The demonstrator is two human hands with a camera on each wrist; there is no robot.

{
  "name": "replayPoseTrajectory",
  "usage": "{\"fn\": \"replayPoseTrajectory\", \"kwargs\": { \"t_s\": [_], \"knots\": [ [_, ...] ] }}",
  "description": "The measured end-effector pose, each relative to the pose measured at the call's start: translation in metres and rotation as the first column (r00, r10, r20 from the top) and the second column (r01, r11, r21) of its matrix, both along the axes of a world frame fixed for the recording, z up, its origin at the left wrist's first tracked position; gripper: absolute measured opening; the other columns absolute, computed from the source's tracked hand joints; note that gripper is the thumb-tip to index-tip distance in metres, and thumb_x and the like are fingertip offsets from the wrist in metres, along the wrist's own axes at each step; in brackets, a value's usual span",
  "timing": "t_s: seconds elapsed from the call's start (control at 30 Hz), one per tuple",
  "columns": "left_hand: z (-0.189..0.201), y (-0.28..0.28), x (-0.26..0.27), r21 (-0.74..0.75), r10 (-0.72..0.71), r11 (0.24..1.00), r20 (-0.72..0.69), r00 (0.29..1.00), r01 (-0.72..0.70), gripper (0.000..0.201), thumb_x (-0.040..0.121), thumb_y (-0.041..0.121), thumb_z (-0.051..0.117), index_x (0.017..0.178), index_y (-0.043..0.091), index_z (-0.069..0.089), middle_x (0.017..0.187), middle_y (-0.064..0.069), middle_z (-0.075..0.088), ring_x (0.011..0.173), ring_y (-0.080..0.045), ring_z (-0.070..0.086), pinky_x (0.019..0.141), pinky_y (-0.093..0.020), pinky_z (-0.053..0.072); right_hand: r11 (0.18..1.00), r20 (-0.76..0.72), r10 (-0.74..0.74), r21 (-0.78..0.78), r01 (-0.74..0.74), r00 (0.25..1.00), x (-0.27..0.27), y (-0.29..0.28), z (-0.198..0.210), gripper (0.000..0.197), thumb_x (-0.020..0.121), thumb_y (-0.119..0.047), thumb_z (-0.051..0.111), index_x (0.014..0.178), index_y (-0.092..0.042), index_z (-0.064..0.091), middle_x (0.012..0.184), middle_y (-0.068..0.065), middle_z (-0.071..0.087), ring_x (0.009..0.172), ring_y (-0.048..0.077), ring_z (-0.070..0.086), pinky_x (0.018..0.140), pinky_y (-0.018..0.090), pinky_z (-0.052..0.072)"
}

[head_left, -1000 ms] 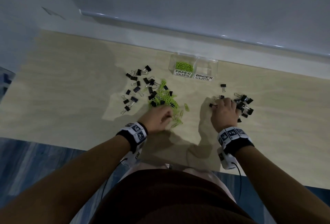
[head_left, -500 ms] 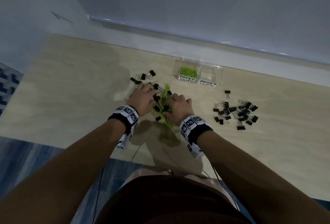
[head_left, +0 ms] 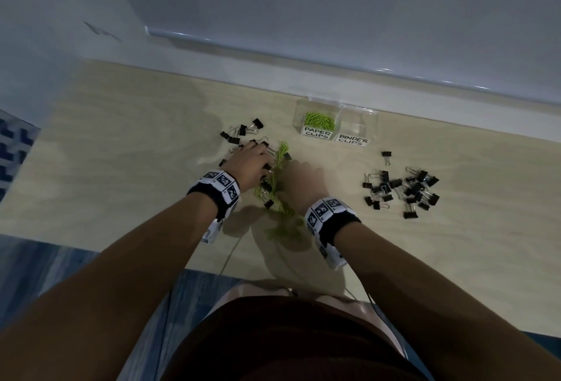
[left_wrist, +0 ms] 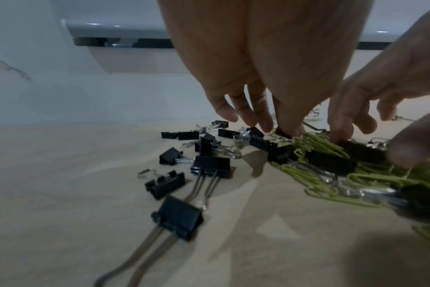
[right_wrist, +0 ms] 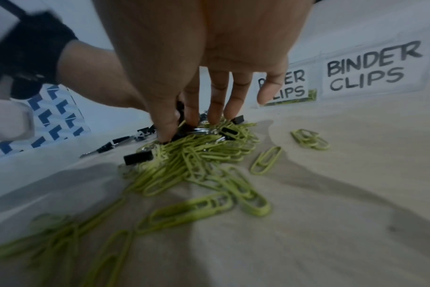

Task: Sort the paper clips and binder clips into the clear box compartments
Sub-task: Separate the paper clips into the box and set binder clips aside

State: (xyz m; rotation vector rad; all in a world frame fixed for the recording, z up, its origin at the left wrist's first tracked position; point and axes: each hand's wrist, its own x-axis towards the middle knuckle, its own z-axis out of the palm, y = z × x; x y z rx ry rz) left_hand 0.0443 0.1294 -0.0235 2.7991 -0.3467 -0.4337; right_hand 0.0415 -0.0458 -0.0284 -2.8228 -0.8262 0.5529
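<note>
A heap of green paper clips (head_left: 274,189) mixed with black binder clips lies between my hands. My left hand (head_left: 256,154) reaches down at the heap's left edge, and its fingertips (left_wrist: 289,126) pinch a black binder clip (left_wrist: 281,132). My right hand (head_left: 290,169) digs into the heap's top. There its thumb and forefinger (right_wrist: 166,134) pinch another binder clip (right_wrist: 182,129). The clear box (head_left: 372,121) stands behind by the wall. Its PAPER CLIPS compartment (head_left: 318,119) holds green clips. No clips show in the BINDER CLIPS compartment (head_left: 355,128).
Loose binder clips (head_left: 243,133) lie scattered left of the heap, and a separate pile of binder clips (head_left: 402,191) lies to the right. Stray paper clips (right_wrist: 309,138) lie beside the heap. The wooden table (head_left: 121,153) ends near my body, and a wall runs behind the box.
My right hand left the binder clip pile on the right and moved left onto the mixed heap. My left hand moved forward to the heap's left edge. The camera view shifted slightly.
</note>
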Motion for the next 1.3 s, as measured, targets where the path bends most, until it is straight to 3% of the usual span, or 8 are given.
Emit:
{"fn": "replayPoseTrajectory", "kwargs": {
  "t_s": [0.2,0.33,0.53,0.6,0.7,0.87,1.03,1.3],
  "knots": [
    [0.01,0.028,-0.015,-0.231,0.285,0.938,0.091,0.954,-0.258,0.015,0.093,0.015,0.053,0.104,0.008,0.061,0.1,-0.008,0.06,0.089,-0.019,0.053,0.076,-0.028,0.04,0.945,-0.142,-0.153,0.269,0.187,0.978,0.001,-0.007,-0.002,0.028,0.084,-0.045,0.056,0.106,-0.029,0.057,0.116,-0.003,0.051,0.106,0.02,0.046,0.088,0.041,0.034],
    [-0.001,0.05,-0.034,-0.125,0.434,0.9,0.153,0.888,-0.418,0.019,0.092,0.013,0.051,0.106,0.005,0.06,0.096,-0.013,0.061,0.093,-0.031,0.053,0.076,-0.037,0.044,0.596,-0.405,-0.438,0.538,0.596,0.803,0.008,-0.032,0.008,0.02,0.086,-0.04,0.06,0.097,-0.024,0.064,0.103,-0.001,0.062,0.093,0.015,0.058,0.082,0.033,0.05],
    [-0.012,0.041,-0.047,-0.033,0.418,0.906,0.234,0.878,-0.423,0.024,0.083,0.018,0.062,0.105,0.008,0.063,0.11,-0.016,0.055,0.101,-0.035,0.049,0.081,-0.047,0.049,0.385,-0.48,-0.648,0.464,0.798,0.591,0.02,-0.106,0.015,0.022,0.089,-0.028,0.059,0.095,-0.008,0.065,0.082,0.0,0.065,0.071,0.011,0.06,0.062,0.021,0.042],
    [-0.012,0.023,-0.049,-0.108,0.352,0.935,0.167,0.921,-0.338,0.023,0.087,0.025,0.059,0.105,0.01,0.06,0.111,-0.01,0.053,0.102,-0.027,0.049,0.087,-0.043,0.048,0.471,-0.38,-0.704,0.383,0.795,0.6,0.023,-0.127,0.008,0.021,0.087,-0.028,0.062,0.092,-0.008,0.064,0.085,0.007,0.065,0.077,0.023,0.062,0.067,0.024,0.044],
    [-0.014,-0.005,-0.05,-0.149,0.298,0.944,0.006,0.954,-0.294,0.031,0.09,0.033,0.056,0.113,0.014,0.056,0.116,-0.004,0.05,0.104,-0.018,0.05,0.093,-0.035,0.045,0.708,-0.119,-0.68,0.149,0.69,0.724,0.023,-0.138,0.002,0.03,0.082,-0.035,0.062,0.103,-0.013,0.061,0.109,0.012,0.057,0.099,0.032,0.055,0.087,0.041,0.046],
    [-0.016,-0.023,-0.047,-0.176,0.35,0.919,-0.038,0.936,-0.352,0.03,0.088,0.031,0.06,0.113,0.013,0.058,0.115,-0.006,0.054,0.106,-0.021,0.052,0.093,-0.035,0.046,0.942,0.083,-0.327,0.112,0.317,0.941,0.009,-0.097,0.013,0.027,0.083,-0.029,0.059,0.109,-0.028,0.059,0.117,0.0,0.052,0.11,0.023,0.049,0.1,0.05,0.036],
    [-0.013,-0.029,-0.046,-0.19,0.313,0.931,-0.029,0.949,-0.313,0.027,0.088,0.016,0.057,0.115,0.011,0.06,0.114,-0.008,0.055,0.103,-0.024,0.054,0.086,-0.034,0.046,0.999,0.061,-0.011,0.051,0.008,0.998,0.004,-0.045,0.014,0.029,0.087,-0.026,0.056,0.115,-0.03,0.059,0.112,0.002,0.051,0.104,0.024,0.047,0.091,0.043,0.035],
    [-0.007,-0.019,-0.051,-0.447,0.473,0.788,-0.001,0.881,-0.424,0.024,0.085,0.006,0.055,0.108,0.015,0.059,0.111,-0.004,0.05,0.091,-0.014,0.055,0.081,-0.024,0.047,0.998,-0.021,-0.01,-0.061,0.009,1.0,0.011,-0.037,0.007,0.035,0.083,-0.029,0.061,0.118,-0.029,0.055,0.118,0.005,0.046,0.111,0.028,0.044,0.094,0.047,0.035]
  ]
}}
